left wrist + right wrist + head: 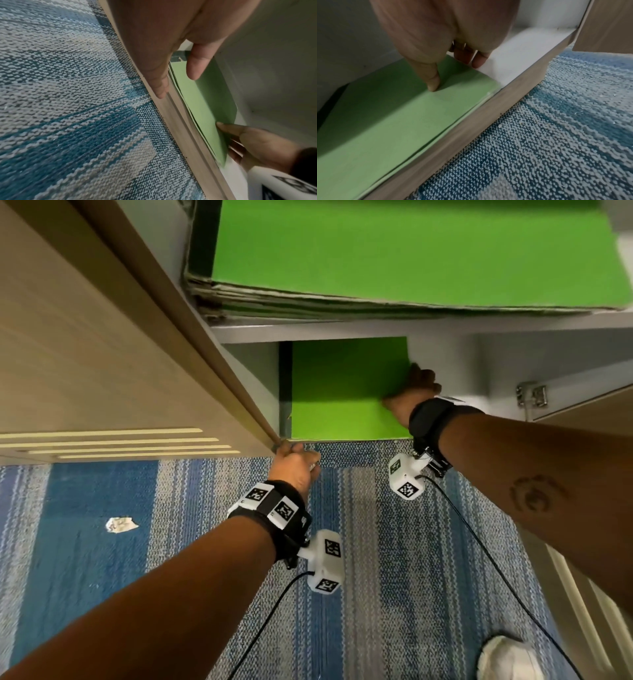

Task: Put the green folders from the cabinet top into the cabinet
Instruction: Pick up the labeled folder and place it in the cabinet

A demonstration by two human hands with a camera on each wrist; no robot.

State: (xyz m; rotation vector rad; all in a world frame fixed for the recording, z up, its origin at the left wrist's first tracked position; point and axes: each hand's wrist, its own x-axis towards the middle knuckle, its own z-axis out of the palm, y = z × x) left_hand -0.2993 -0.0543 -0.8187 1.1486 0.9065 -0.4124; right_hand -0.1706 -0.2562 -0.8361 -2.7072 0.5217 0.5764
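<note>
A thin pile of green folders (342, 392) lies flat on the cabinet's bottom shelf (513, 54), against its left side. My right hand (414, 392) holds the pile's right edge. Its thumb (433, 81) presses on the top sheet and its fingers (238, 148) tuck under the edge. My left hand (294, 462) rests on the cabinet's wooden front lip (180, 121) beside the open left door's lower corner, with its thumb (197, 65) hovering over the folders (211, 102). A thick stack of green folders (411, 251) lies on the surface above.
The open left door (102, 337) stands close on the left. The right door, with its metal hinge (531, 395), is open on the right. A paper scrap (120, 523), my white shoe (507, 659) and sensor cables lie over the blue striped carpet (171, 542).
</note>
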